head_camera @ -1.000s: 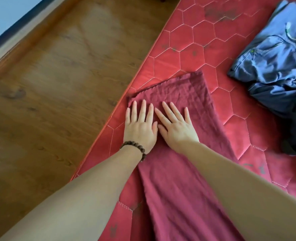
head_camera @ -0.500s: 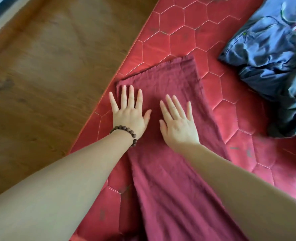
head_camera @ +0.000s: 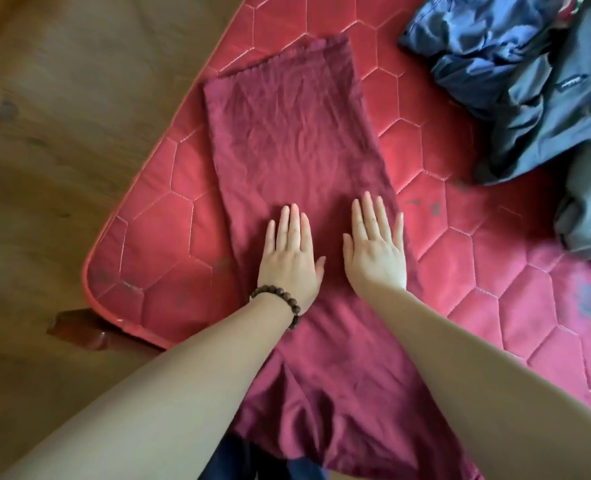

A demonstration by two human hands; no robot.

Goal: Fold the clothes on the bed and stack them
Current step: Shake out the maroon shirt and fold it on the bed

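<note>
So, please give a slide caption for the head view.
Both hands, left hand and right hand, press flat on the maroon garment on the red mattress.

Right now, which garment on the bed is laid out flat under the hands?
The dark red garment; the blue clothes and the dark grey garment lie crumpled, untouched.

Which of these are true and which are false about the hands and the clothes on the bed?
1. Both hands, left hand and right hand, lie flat on the dark red garment. True.
2. The left wrist wears a bead bracelet. True.
3. The blue clothes are neatly folded. False: they lie crumpled in a heap.
4. The right hand pinches the garment's edge. False: its fingers are straight.
5. The red mattress has a hexagon pattern. True.
</note>
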